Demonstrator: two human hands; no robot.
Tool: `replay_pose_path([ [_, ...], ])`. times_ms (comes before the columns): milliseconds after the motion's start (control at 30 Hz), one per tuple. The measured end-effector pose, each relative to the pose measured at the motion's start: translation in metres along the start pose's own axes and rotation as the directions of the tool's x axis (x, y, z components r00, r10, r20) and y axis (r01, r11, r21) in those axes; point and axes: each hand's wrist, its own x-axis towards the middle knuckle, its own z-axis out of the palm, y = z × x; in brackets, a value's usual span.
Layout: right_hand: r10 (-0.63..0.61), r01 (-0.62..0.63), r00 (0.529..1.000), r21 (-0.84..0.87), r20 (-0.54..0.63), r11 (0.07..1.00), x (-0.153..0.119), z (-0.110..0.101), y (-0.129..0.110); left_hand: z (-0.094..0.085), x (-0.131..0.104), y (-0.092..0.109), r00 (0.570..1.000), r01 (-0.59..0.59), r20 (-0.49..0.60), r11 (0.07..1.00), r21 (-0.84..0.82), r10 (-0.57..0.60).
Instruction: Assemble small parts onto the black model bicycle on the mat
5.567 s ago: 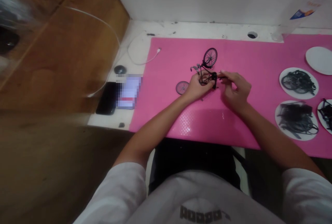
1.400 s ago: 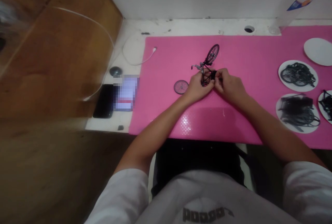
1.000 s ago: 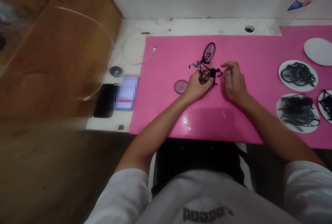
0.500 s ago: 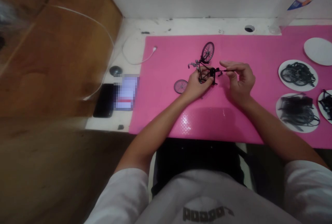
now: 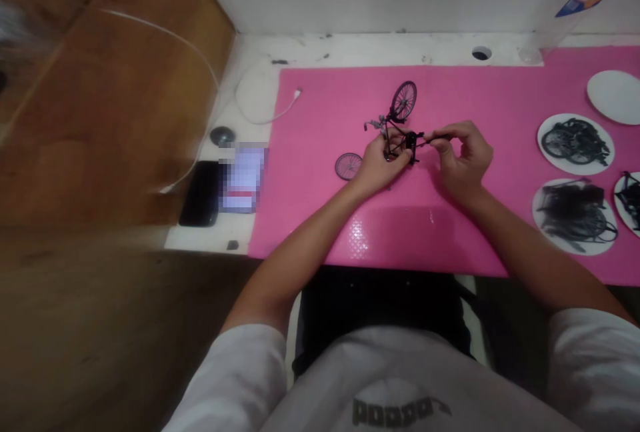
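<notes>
My left hand (image 5: 379, 160) is closed around the frame of a black model bicycle (image 5: 397, 142), held above the pink mat. One spoked wheel (image 5: 404, 101) is fitted at its far end, beside the grey handlebar (image 5: 374, 124). Between thumb and fingers, my right hand (image 5: 467, 152) pinches what looks like a small dark screwdriver (image 5: 443, 137). Its thin tip points left and meets the near end of the bicycle, though the exact contact point is too small to make out. A loose wheel (image 5: 348, 166) lies on the mat, partly behind my left wrist.
White plates of black model parts stand at right: one with wheels (image 5: 575, 143), one with larger pieces (image 5: 575, 219), another (image 5: 633, 202) cut off by the edge. A bare white plate (image 5: 620, 95) is behind. Left are a black phone (image 5: 200, 193), a lit screen (image 5: 245, 179) and a white cable (image 5: 280, 115).
My right fingers have closed in on the screwdriver, and its tip has tilted slightly downward at the bicycle's near end. The left hand and bicycle have barely moved.
</notes>
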Motion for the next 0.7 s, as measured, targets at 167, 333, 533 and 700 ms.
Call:
replay_pose_path([
  [167,0.021,-0.021,1.0,-0.015,0.006,1.0,-0.0014,-0.0006,0.0017,-0.0009,-0.0012,-0.0006,0.999,-0.035,0.023,0.999,-0.011,0.035],
  [333,-0.006,0.007,1.0,-0.054,0.003,0.999,0.0008,-0.0006,0.0006,-0.0016,-0.0005,-0.0048,0.997,-0.065,0.036,0.998,-0.013,0.065],
  [533,0.025,-0.022,0.999,-0.1,0.031,0.995,0.0023,-0.0015,-0.0017,-0.0015,0.0001,-0.0067,0.999,-0.048,0.011,0.999,-0.015,0.048],
  [700,0.046,-0.041,0.997,-0.081,0.055,0.996,0.0025,-0.0033,-0.0028,-0.0018,0.0002,-0.0051,0.999,-0.033,0.012,0.999,-0.021,0.033],
])
